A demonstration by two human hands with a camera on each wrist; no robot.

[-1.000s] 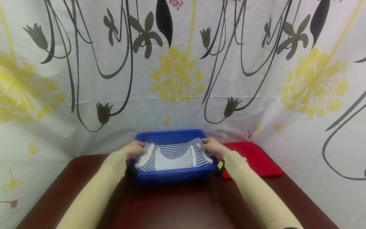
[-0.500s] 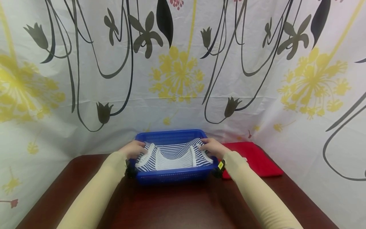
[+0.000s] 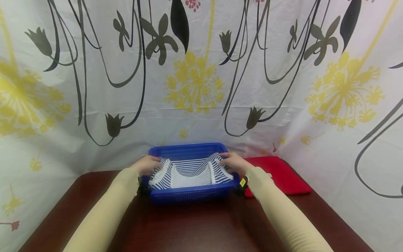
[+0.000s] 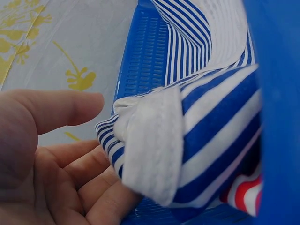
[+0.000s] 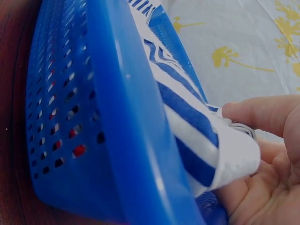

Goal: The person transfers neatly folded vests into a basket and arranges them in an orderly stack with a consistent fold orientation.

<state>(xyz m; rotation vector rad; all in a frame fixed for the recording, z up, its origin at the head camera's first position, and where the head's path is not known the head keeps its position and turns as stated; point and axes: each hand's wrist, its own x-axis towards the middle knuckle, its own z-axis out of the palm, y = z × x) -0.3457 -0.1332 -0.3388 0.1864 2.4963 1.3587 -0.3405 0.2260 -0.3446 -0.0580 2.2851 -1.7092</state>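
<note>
A blue-and-white striped tank top [image 3: 192, 168] with white trim lies spread in a blue plastic basket [image 3: 192, 190], its neckline toward the near rim. At its left end is my left hand [image 3: 146, 165]. In the left wrist view its fingers [image 4: 103, 194] lie against the underside of the trim, while the thumb [image 4: 70, 110] stands a little apart from the cloth. My right hand [image 3: 234, 162] pinches the right end; in the right wrist view, the thumb [image 5: 253, 112] meets the cloth and the other fingers are partly hidden behind it.
Red cloth [image 3: 277, 175] lies on the dark brown table [image 3: 189, 224], right of the basket. A red-and-white striped cloth [image 4: 246, 192] shows beneath the tank top. A white patterned curtain [image 3: 201, 126] hangs right behind the basket.
</note>
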